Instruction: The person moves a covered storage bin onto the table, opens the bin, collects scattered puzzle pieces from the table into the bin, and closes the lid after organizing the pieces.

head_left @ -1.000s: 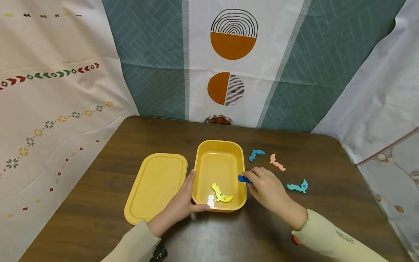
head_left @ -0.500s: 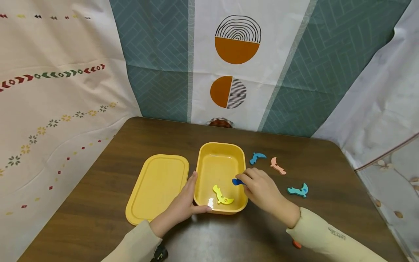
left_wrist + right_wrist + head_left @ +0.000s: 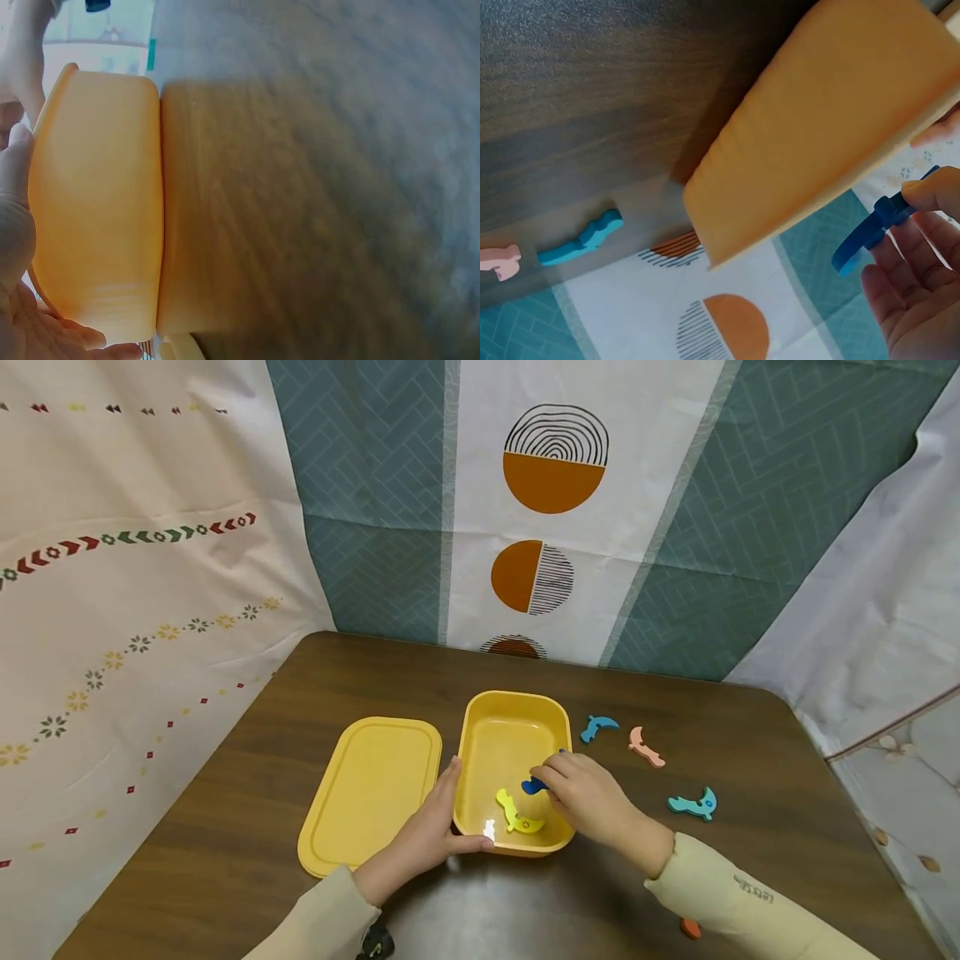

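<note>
While left hand [image 3: 422, 828], outstretched, touches box [image 3: 491, 747], right hand [image 3: 596, 797] pinches blue piece [image 3: 889, 212], now farther over it.

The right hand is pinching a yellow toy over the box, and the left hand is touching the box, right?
Not quite: the right hand is pinching a dark blue toy over the box, not a yellow one; the right wrist view shows it. The left hand is touching the box.

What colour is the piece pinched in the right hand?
Dark blue. The piece shows best in the right wrist view, held by the right hand.
</note>
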The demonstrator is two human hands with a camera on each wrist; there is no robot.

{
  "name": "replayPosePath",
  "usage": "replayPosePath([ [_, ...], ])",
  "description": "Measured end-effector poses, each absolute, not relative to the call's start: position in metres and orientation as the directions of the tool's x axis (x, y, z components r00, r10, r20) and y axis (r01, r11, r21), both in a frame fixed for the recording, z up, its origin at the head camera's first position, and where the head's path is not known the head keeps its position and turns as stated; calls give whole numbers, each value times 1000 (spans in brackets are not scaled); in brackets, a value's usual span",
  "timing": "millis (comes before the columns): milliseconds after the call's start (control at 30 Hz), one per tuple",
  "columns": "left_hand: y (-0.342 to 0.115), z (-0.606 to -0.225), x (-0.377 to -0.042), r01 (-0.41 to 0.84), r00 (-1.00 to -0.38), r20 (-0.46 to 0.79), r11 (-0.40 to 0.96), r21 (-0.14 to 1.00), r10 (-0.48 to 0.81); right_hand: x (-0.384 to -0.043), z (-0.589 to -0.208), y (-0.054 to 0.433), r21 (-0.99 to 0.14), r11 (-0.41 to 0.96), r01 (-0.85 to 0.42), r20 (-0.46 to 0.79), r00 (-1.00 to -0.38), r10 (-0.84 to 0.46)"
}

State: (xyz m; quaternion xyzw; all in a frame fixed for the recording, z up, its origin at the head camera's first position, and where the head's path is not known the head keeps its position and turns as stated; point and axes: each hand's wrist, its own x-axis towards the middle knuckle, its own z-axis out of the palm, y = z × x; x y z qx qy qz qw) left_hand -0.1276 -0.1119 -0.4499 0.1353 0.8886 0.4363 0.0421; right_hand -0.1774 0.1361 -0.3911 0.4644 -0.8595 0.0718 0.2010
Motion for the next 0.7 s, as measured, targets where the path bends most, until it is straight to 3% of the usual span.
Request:
replayPosePath([
  [500,-111,-454,-128,219,-958,58,583,782,281,-188,-409,133,79,458,-886,380,-398,-835],
  [700,-111,-452,-128,215,-959,53,588,780,280,-192,-411,130,82,478,-874,310,-433,-846],
])
